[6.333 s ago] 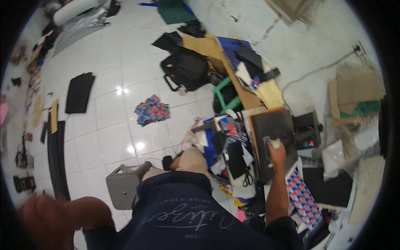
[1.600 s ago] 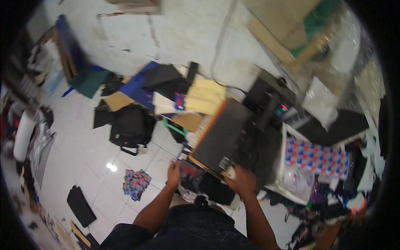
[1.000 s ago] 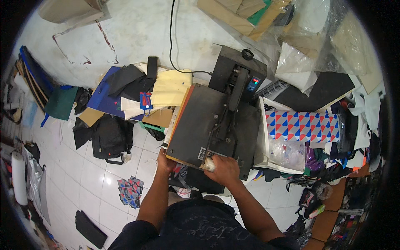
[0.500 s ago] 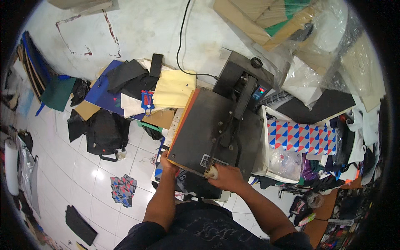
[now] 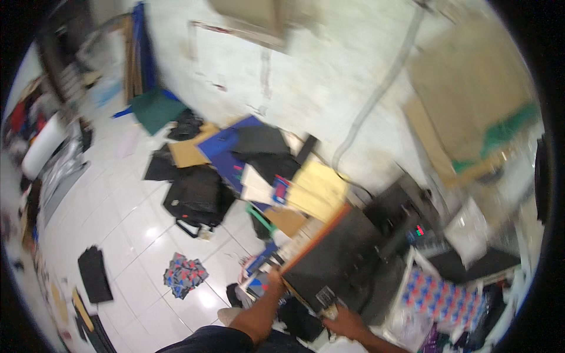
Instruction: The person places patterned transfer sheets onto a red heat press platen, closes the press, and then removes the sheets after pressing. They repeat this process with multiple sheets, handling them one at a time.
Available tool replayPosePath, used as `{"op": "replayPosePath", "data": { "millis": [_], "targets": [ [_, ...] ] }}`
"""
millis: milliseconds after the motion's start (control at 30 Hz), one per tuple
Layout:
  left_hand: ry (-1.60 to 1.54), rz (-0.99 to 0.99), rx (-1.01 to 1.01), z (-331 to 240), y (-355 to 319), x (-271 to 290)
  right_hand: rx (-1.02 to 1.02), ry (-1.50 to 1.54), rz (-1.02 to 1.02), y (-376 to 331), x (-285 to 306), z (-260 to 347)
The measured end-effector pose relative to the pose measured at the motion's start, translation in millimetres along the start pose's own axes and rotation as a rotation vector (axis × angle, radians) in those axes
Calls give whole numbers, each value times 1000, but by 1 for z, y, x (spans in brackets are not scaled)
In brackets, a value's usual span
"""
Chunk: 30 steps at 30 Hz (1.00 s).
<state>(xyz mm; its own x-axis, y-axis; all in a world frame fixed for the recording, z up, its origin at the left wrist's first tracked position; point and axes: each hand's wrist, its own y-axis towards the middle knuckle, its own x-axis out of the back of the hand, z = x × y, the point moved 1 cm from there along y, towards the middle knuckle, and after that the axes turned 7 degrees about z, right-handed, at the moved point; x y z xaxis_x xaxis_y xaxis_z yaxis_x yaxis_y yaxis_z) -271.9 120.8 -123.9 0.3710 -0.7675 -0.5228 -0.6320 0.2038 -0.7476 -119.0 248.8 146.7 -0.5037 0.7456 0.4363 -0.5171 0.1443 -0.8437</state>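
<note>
A dark heat press (image 5: 335, 259) with a flat black upper plate and an orange-brown edge stands in front of me, tilted in this view. My right hand (image 5: 346, 323) is closed round its pale front handle (image 5: 331, 312). My left hand (image 5: 275, 285) is at the plate's front left corner; its fingers are smeared by motion and partly hidden, so their grip cannot be made out. Pieces printed in grey, blue and red (image 5: 256, 287) lie close by the left hand. Whatever is between the plates is hidden.
A sheet patterned in red and blue (image 5: 444, 297) lies in a white tray right of the press. Yellow cloth (image 5: 315, 191) and dark sheets are behind left. On the tiled floor are a black bag (image 5: 197, 197), a pile of patterned pieces (image 5: 183, 275) and folded black cloth (image 5: 95, 274).
The view has swung left and blurred, so the press and both hands now appear farther right and lower. The right hand stays on the handle, the left at the plate's corner.
</note>
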Motion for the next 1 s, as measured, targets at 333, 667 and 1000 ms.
{"op": "replayPosePath", "data": {
  "millis": [333,667,1000],
  "targets": [
    [144,-110,0,-25,-19,-5,94,3,-62,-19,10,29],
    [211,-55,85,-12,15,14,195,16,-165,-47,18,24],
    [402,-4,217,-10,22,26,210,90,-279,-50,10,22]
  ]
}}
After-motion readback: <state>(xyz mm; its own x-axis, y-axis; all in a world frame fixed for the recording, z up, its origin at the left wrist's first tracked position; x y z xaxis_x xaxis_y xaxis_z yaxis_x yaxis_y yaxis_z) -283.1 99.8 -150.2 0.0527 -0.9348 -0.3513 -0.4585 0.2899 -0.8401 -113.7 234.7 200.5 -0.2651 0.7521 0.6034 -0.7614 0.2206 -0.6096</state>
